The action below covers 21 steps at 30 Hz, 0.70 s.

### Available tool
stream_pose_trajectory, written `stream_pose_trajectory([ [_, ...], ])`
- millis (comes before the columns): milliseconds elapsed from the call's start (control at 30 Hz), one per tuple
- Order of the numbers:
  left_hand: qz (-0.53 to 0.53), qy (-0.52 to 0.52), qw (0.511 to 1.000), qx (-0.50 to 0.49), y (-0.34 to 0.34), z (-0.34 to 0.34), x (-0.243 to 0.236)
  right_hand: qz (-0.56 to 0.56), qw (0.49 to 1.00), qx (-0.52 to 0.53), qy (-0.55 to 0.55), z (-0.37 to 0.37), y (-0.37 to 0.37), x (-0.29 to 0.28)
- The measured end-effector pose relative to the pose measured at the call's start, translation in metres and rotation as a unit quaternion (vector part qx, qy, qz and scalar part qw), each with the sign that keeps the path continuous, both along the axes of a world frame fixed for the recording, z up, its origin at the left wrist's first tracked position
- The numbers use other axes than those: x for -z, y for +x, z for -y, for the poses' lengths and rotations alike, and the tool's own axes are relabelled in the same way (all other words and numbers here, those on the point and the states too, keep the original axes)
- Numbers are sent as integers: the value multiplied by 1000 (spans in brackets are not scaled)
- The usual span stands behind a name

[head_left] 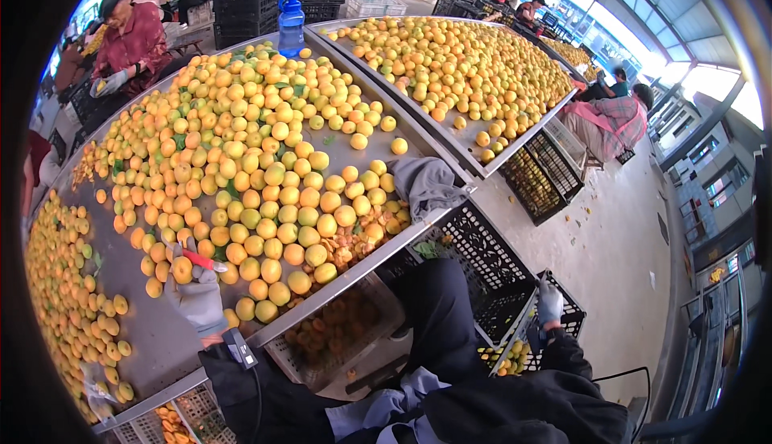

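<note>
Left hand (196, 299), forward, pinches a red tool (207, 262); right hand (551, 302) extends sideways, grip unclear.

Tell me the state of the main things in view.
Left hand: gloved, gripping red-handled tool
Right hand: gloved, at black crate's edge
Black crate: open-topped, fruit inside
White crate: open-topped, orange contents
Yellow-orange fruit: loosely heaped
Blue bottle: upright
Gray cloth: crumpled

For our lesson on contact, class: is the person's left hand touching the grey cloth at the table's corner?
Apart. The head view shows it plainly: many yellow-orange fruits lie between the gloved left hand and the grey cloth.
</note>
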State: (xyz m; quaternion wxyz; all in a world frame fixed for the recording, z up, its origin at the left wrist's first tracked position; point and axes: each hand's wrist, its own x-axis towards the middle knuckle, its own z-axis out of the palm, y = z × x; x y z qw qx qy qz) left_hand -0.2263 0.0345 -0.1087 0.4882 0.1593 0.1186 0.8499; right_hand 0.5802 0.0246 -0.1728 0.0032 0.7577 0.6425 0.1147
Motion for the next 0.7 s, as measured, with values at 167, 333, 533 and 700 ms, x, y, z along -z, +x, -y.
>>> stream_pose_trajectory([
  [167, 32, 54, 997, 35, 12, -28, -7, -250, 955, -121, 101, -146, -157, -127],
  [333, -4, 69, 998, 6, 1, -17, -13, -334, 908, -247, 42, -272, -313, -167],
  [533, 63, -27, 994, -89, 1, -22, -23, -204, 927, -315, 4, -396, -405, -124],
  [700, -21, 129, 990, 53, -25, -17, 7, -128, 932, -340, 0, -436, -455, -85],
])
